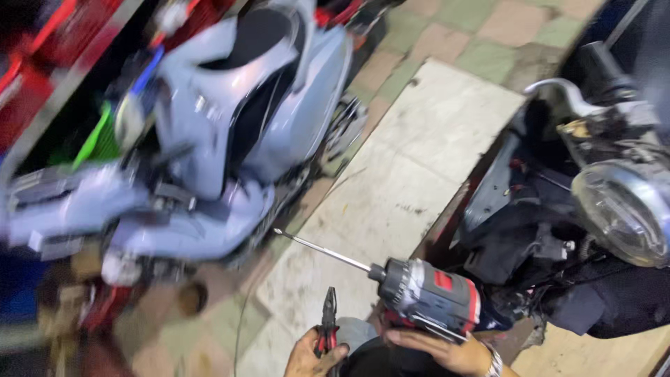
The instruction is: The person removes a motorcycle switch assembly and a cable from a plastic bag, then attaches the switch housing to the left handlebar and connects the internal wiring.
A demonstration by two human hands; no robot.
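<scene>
The left hand [310,356], low in view, is closed around upright pliers [327,328]. Just beside it, the right hand [440,351] cradles a power drill [429,297] from below, its long bit [322,250] angled up-left toward a grey scooter [237,119].

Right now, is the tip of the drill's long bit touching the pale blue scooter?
Apart. The head view shows the long bit of the power drill ending over bare paving, with a gap before the pale blue scooter.
</scene>
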